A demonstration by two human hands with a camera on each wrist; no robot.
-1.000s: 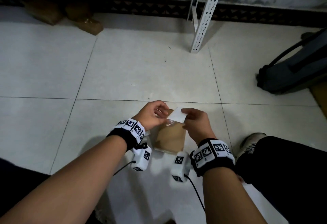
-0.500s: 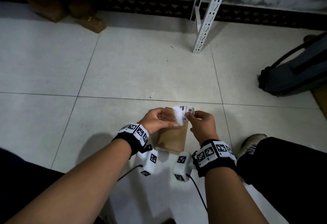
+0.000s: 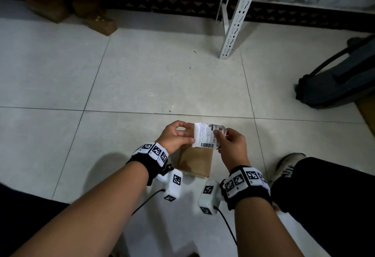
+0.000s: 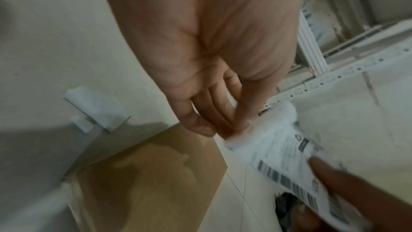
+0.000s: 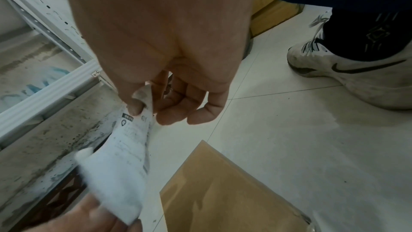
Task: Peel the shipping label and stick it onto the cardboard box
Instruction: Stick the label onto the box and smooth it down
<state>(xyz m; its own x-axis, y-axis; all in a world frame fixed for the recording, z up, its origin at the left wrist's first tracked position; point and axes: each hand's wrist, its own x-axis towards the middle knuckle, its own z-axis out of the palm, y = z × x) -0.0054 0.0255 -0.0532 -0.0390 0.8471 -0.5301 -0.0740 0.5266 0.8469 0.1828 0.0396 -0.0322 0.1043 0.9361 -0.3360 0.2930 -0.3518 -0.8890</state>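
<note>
Both hands hold the shipping label (image 3: 206, 135) just above the far end of the cardboard box (image 3: 194, 162), left hand (image 3: 176, 137) pinching its left edge, right hand (image 3: 231, 143) its right edge, the label stretched crosswise between them, printed face up

Tiled floor (image 3: 142, 78), cardboard box (image 3: 194, 161), backpack (image 3: 341, 78)

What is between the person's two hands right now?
The shipping label, printed side up, stretches between the left hand and right hand; each pinches one end. It is held above the cardboard box, as the head view shows.
</note>
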